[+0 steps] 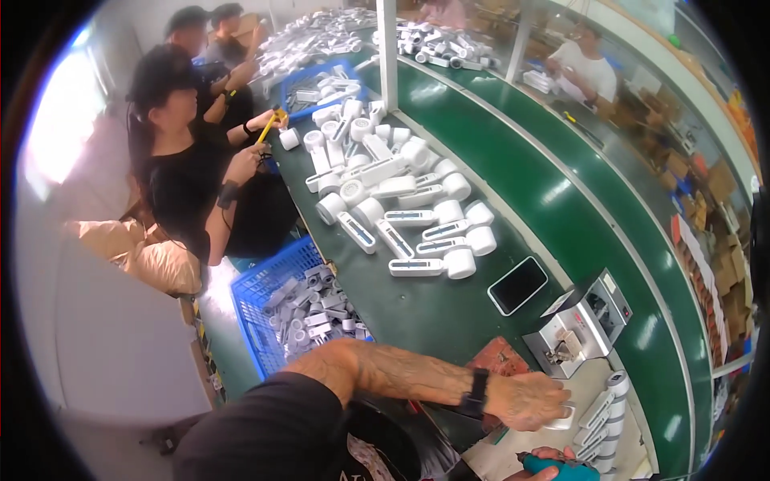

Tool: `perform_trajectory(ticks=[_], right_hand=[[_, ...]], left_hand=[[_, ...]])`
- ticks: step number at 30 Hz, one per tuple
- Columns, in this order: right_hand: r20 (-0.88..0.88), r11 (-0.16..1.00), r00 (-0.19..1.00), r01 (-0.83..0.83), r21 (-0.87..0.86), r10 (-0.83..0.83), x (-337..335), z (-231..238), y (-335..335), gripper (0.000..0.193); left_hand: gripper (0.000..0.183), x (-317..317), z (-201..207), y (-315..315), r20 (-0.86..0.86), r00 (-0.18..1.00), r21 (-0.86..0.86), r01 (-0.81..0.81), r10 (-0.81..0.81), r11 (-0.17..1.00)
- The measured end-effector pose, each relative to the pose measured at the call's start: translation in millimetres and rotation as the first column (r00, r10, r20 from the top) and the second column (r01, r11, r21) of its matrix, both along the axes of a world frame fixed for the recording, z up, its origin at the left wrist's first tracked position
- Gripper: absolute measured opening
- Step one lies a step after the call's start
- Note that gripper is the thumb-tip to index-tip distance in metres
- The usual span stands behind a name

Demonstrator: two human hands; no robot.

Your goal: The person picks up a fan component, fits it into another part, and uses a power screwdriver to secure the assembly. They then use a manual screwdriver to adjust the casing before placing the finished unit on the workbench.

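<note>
My left hand [525,401], wearing a dark wrist strap, reaches across to the right with its fingers curled down on a white plastic part [564,418]. Most of that part is hidden under the hand. At the lower edge, my right hand [545,473] is closed around a teal power screwdriver [571,468], its dark tip pointing left. Just right of the hands, several white handheld devices [593,418] with round heads lie in a row, handles pointing left. A red worn pad or box [499,357] sits beyond my left wrist.
A metal bench machine [579,330] and a phone [518,285] lie ahead. Many white devices [385,172] cover the green table. A blue basket [257,317] of grey parts stands left. A co-worker [180,152] holds a yellow tool [269,127]. A green conveyor [513,152] runs along the right.
</note>
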State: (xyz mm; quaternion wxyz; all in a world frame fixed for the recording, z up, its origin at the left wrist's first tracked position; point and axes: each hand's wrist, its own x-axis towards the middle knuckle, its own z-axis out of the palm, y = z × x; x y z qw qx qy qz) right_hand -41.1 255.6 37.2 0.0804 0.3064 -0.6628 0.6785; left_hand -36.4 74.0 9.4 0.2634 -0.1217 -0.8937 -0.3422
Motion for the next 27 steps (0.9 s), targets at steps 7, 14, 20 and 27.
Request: perform_trajectory(ticks=[7, 14, 20, 27], right_hand=[[0.336, 0.990, 0.941, 0.091, -0.111, -0.049, 1.2, -7.4, -2.3, 0.074], [0.272, 0.987, 0.959, -0.042, -0.158, 0.084, -5.2, 33.3, -45.7, 0.067], [0.233, 0.975, 0.959, -0.117, -0.191, 0.160, -25.4, 44.2, -63.7, 0.073], [0.088, 0.972, 0.978, -0.174, -0.156, 0.189, -78.6, 46.1, -140.4, 0.052]], left_hand=[[0.041, 49.2, 13.1, -43.4, 0.007, 0.999, -0.110, -0.046, 0.047, 0.993], [0.045, 54.6, 3.4, -59.5, 0.051, 0.991, -0.046, -0.121, 0.123, 0.992], [0.039, 44.9, 10.4, -66.3, 0.153, 0.988, -0.022, 0.000, 0.004, 1.000], [0.041, 42.5, -7.8, -67.8, 0.123, 0.990, -0.056, 0.075, -0.068, 0.996]])
